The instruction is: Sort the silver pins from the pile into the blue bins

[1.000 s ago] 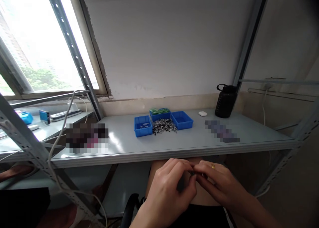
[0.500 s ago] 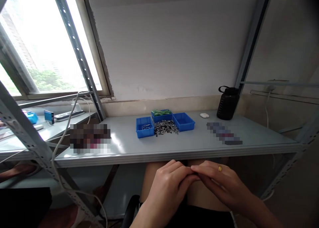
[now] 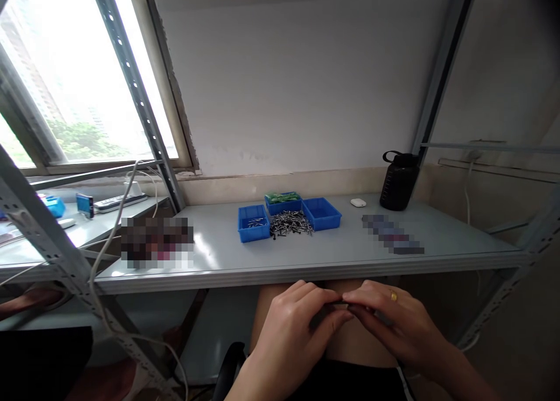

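Both my hands are held together over my lap, below the front edge of the grey table (image 3: 306, 258). My left hand (image 3: 293, 331) and my right hand (image 3: 391, 322) pinch a small dark piece (image 3: 340, 305) between their fingertips; it is too small to name. A gold ring sits on a finger of my right hand. On the table lies a pile of dark screws (image 3: 291, 223) between a left blue bin (image 3: 254, 222) holding a few screws, a right blue bin (image 3: 321, 213), and a back bin with green pieces (image 3: 282, 199).
A black bottle (image 3: 397, 181) and a small white case (image 3: 358, 202) stand at the back right of the table. Blurred patches lie at its left and right. Perforated metal uprights (image 3: 140, 103) frame the shelf. A neighbouring bench (image 3: 65, 226) by the window carries a power strip and cables.
My hands stayed joined over my lap; the fingers shifted slightly around the small piece. The view rose a little and then settled.
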`<action>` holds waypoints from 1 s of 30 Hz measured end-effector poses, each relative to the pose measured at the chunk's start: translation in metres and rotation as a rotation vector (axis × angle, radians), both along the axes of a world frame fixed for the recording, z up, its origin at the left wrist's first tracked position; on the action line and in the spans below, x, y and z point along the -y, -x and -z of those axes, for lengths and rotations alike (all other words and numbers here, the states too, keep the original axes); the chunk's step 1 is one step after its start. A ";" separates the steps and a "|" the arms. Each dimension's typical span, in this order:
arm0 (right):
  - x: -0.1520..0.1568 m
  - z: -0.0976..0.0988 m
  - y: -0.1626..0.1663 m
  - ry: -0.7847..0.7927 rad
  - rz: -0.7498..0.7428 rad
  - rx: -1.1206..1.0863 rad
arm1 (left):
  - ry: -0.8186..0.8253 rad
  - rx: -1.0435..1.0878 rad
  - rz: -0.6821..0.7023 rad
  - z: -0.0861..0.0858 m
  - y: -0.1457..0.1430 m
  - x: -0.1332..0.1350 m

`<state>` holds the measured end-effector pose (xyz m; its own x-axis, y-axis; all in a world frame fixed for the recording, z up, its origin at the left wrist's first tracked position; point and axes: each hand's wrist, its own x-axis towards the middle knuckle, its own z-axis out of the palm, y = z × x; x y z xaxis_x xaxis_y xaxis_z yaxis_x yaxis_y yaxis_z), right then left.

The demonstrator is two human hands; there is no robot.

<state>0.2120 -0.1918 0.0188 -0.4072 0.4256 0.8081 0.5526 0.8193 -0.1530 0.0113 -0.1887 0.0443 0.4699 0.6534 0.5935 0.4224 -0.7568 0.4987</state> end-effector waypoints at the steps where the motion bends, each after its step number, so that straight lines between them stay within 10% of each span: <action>1: 0.000 0.000 0.000 -0.001 0.010 -0.005 | 0.001 0.002 -0.005 0.000 0.000 0.000; 30: -0.003 0.000 0.002 0.035 0.071 -0.041 | -0.047 -0.002 -0.049 -0.001 0.008 -0.006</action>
<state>0.2103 -0.1886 0.0187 -0.3418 0.4808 0.8075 0.6015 0.7721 -0.2051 0.0033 -0.1827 0.0448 0.4389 0.6473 0.6232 0.4606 -0.7576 0.4624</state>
